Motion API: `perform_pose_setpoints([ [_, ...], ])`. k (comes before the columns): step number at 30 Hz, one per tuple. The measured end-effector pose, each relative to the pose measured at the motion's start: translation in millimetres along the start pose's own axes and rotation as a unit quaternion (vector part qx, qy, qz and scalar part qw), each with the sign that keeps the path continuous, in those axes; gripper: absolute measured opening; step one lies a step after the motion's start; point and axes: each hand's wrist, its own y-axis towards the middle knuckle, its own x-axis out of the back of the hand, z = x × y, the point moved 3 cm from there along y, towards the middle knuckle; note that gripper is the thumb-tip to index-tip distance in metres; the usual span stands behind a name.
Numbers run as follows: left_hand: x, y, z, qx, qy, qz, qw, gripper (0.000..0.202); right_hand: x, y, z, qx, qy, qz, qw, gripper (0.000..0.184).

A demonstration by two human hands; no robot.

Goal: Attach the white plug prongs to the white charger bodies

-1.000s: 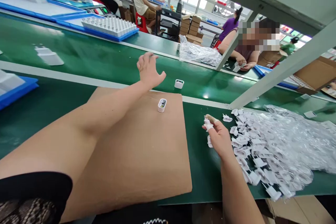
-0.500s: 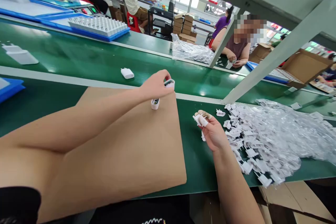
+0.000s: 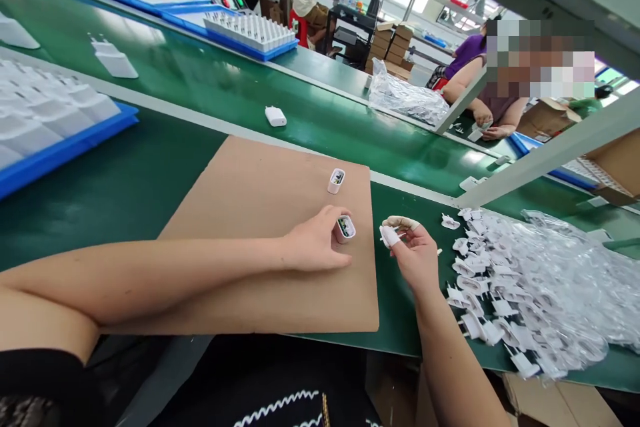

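My left hand (image 3: 316,243) rests on a brown cardboard mat (image 3: 260,213) and grips a small white charger shell (image 3: 345,228), its open end up. My right hand (image 3: 414,255) hovers just right of the mat and pinches a small white plug piece (image 3: 387,235) between taped fingertips. A second open charger shell (image 3: 336,181) stands on the mat beyond my left hand. A heap of white plug pieces (image 3: 493,287) in clear wrapping lies to the right of my right hand.
A closed white charger (image 3: 275,116) lies on the green conveyor belt (image 3: 210,93). A blue tray (image 3: 55,127) of white parts sits at left. A grey frame post (image 3: 545,153) slants at right. A person (image 3: 495,107) works across the belt beside a plastic bag (image 3: 407,99).
My left hand reached out to the belt edge, took a charger shell there and drew it back onto the mat near my right hand. The right hand kept its plug piece.
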Motion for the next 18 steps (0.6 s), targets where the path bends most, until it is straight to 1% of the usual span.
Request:
perform_pose_setpoints([
  [1, 0.8, -3.0, 0.7, -0.012, -0.025, 0.007, 1.000, 0.067, -1.6, -0.3, 0.4, 0.000, 0.000, 0.019, 1.000, 0.028],
  [3, 1.2, -6.5, 5.5, -0.032, -0.061, 0.006, 0.998, 0.054, -5.0, -0.7, 1.5, 0.003, 0.009, 0.061, 0.998, 0.025],
  [5, 0.7, -6.2, 12.7, -0.036, -0.072, -0.006, 0.997, 0.037, -8.3, -1.8, 4.2, 0.014, 0.009, 0.098, 0.995, 0.026],
  [6, 0.4, -5.2, 15.9, -0.040, -0.069, -0.008, 0.997, 0.036, -9.7, -2.9, 6.6, 0.021, 0.001, 0.111, 0.994, 0.028],
  [8, 0.3, -2.7, 19.9, -0.058, -0.063, -0.004, 0.996, 0.040, -12.3, -6.3, 14.4, 0.041, -0.046, 0.117, 0.991, 0.025],
  [10, 0.7, -0.9, 21.6, -0.080, -0.071, 0.012, 0.994, 0.035, -15.5, -11.0, 26.7, 0.082, -0.143, 0.103, 0.981, 0.019],
  [11, 1.0, -0.4, 22.1, -0.087, -0.078, 0.019, 0.993, 0.028, -18.1, -13.6, 34.0, 0.113, -0.200, 0.099, 0.968, 0.017],
  [13, 1.8, 0.0, 22.5, -0.091, -0.089, 0.026, 0.992, 0.017, -26.1, -18.7, 47.5, 0.185, -0.303, 0.111, 0.928, 0.019],
  [16, 3.2, -0.9, 21.6, -0.087, -0.095, 0.018, 0.992, 0.017, -40.1, -22.9, 58.4, 0.273, -0.398, 0.151, 0.863, 0.024],
  [18, 3.9, -1.7, 20.4, -0.081, -0.097, 0.014, 0.992, 0.018, -47.3, -22.5, 59.7, 0.304, -0.432, 0.168, 0.832, 0.025],
])
